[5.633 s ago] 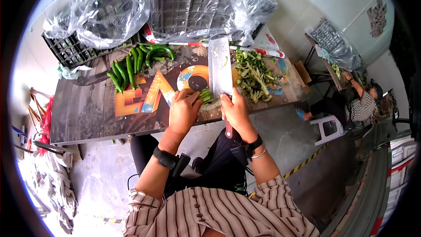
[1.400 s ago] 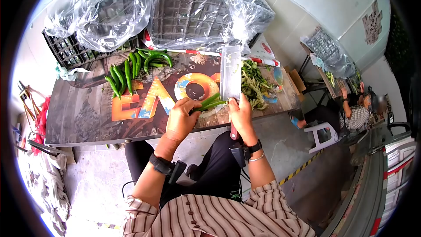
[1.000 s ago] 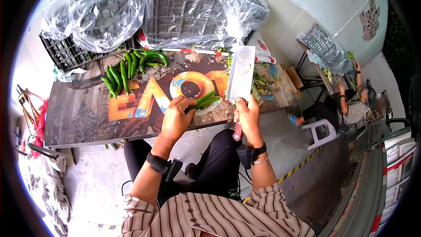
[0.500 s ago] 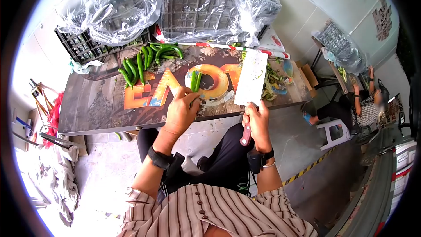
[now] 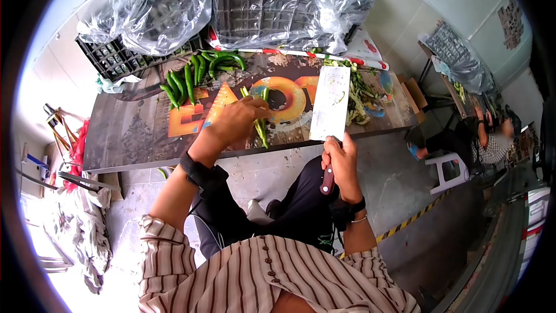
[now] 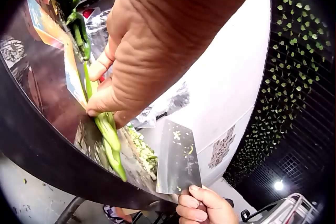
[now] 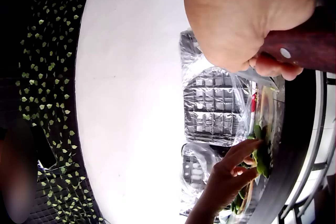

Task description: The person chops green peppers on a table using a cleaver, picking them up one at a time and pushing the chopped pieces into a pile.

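In the head view my left hand (image 5: 234,122) lies over the table's front, its fingertips and thumb pinching a few long green peppers (image 5: 262,130). Pale green flesh shows on these in the left wrist view, where the thumb presses their near side. My right hand (image 5: 343,165) grips the cleaver's dark red handle (image 5: 327,179). The broad blade (image 5: 330,104) points away over the table, flat side up, with green bits stuck to it, to the right of the peppers and apart from them. Partly behind the blade lies a pile of cut green pieces (image 5: 362,107).
Whole green peppers (image 5: 188,81) lie at the table's back left. Black crates under clear plastic (image 5: 260,8) line the back edge. A red-and-white edged sheet (image 5: 365,49) lies by them. At the far right another person sits beside a white stool (image 5: 449,171).
My left hand has moved farther in over the table and turned, and the peppers now extend towards the front edge. The right hand still grips the cleaver, which has hardly moved since half a second ago.
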The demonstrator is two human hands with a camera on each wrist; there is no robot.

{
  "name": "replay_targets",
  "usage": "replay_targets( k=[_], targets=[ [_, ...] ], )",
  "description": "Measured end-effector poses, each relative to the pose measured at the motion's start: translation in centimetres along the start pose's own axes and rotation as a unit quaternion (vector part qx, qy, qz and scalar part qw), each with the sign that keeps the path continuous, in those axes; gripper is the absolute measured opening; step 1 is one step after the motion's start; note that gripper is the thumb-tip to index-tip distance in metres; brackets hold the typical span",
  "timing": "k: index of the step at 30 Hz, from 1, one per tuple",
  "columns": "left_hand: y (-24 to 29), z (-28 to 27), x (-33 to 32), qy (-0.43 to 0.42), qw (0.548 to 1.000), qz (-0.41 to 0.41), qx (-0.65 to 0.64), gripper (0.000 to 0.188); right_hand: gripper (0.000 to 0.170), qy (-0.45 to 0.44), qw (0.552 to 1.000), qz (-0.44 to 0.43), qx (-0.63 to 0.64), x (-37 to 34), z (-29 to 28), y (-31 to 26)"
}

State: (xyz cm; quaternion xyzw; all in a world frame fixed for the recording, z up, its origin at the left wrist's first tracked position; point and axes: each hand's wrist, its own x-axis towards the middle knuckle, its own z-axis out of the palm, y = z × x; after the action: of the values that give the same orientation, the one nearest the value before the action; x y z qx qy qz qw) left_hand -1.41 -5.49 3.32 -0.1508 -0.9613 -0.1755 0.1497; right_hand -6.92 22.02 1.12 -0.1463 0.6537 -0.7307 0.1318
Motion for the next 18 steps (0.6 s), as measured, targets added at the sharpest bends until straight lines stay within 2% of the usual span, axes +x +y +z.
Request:
replay_targets(
  k=[1,3,6,9,10,12,18],
  targets=[
    [0.0,0.0,0.0,-0.001,1.000,0.000,-0.001,0.049,0.010,0.004,1.000,0.001,-0.001,-0.1,-0.1,0.0],
    [-0.1,0.0,0.1,0.024,0.999,-0.016,-0.019,0.035,0.010,0.007,1.000,-0.001,-0.007,-0.2,-0.3,0.2],
    [-0.2,0.5,0.0,0.049,0.999,-0.014,0.008,0.024,0.010,0.007,1.000,-0.001,-0.014,-0.2,-0.5,0.4],
    [0.1,0.8,-0.4,0.098,0.995,-0.014,0.000,0.026,0.010,0.002,1.000,0.003,-0.012,-0.2,-0.3,0.3],
    [0.3,0.9,-0.6,0.098,0.995,-0.014,0.000,0.026,0.010,0.000,1.000,0.005,-0.009,-0.2,-0.2,0.3],
    [0.7,0.9,-0.9,0.082,0.994,-0.067,-0.029,0.029,0.010,-0.001,1.000,0.009,-0.004,-0.1,-0.1,0.3],
    [1.0,1.5,-1.0,0.102,0.986,-0.119,-0.062,0.031,0.005,-0.007,1.000,0.015,-0.009,-0.1,0.0,0.5]
  ],
)
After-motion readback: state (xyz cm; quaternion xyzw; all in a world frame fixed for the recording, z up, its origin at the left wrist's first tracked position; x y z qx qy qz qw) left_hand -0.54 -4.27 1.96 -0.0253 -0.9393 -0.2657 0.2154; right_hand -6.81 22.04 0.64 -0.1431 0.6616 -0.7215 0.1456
